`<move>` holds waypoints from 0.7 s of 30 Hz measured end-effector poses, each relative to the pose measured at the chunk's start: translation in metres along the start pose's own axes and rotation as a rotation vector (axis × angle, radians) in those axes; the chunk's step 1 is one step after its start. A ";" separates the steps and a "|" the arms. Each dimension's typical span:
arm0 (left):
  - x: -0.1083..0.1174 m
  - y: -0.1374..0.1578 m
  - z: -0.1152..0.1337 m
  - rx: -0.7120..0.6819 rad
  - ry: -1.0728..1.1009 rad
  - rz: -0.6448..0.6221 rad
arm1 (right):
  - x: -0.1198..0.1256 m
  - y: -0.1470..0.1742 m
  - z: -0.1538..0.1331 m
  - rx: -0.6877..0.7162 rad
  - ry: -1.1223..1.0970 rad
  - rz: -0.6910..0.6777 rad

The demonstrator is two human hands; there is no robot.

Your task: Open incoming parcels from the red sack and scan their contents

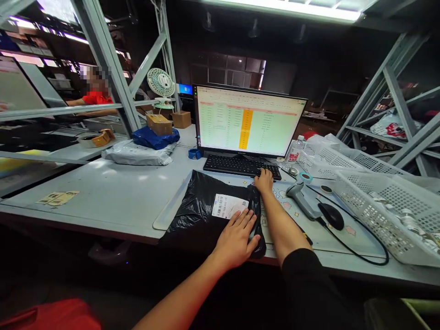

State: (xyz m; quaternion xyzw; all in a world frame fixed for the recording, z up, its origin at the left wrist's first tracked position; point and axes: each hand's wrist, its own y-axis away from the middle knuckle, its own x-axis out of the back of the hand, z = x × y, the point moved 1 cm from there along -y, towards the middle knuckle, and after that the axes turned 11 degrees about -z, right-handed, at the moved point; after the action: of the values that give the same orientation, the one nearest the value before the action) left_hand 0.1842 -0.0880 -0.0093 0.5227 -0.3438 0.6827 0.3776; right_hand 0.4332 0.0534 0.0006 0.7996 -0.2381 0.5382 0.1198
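My left hand [234, 238] lies flat with fingers spread on a black plastic mailing bag [194, 199] at the front of the desk. Its fingertips touch the lower part of a white shipping label [225, 205] with barcodes on it. Farther forward, my right hand [264, 181] rests its fingers on the right part of a black keyboard [230, 165] and holds nothing. Behind the keyboard stands a monitor [223, 126] showing a spreadsheet with an orange column. A grey barcode scanner [302, 201] and a black mouse [330, 215] lie to the right of my right forearm.
White plastic baskets [371, 183] line the right side, the nearest holding small bottles. At the back left, a grey parcel [137, 155], a blue parcel [156, 137] and a cardboard box [158, 124] are stacked. A fan [161, 82] stands behind. Another person [98, 97] sits beyond the metal frame.
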 end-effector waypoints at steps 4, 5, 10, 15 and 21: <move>0.001 0.001 0.001 0.011 0.009 -0.020 | -0.023 -0.009 0.005 0.011 0.013 -0.032; 0.002 0.001 0.001 0.015 0.016 -0.025 | -0.026 -0.011 0.007 0.006 0.018 -0.034; 0.003 0.002 0.002 0.015 0.047 -0.048 | -0.033 -0.018 0.009 -0.018 0.072 -0.062; 0.003 0.001 0.002 0.023 0.054 -0.043 | -0.027 -0.025 0.004 0.009 0.110 -0.147; 0.001 0.001 0.002 0.009 0.043 -0.016 | 0.007 -0.032 -0.006 0.039 0.114 -0.249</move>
State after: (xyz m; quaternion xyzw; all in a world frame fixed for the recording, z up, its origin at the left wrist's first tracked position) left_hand 0.1837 -0.0903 -0.0081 0.5125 -0.3281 0.6922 0.3880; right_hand 0.4466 0.0820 0.0112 0.7933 -0.1193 0.5682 0.1834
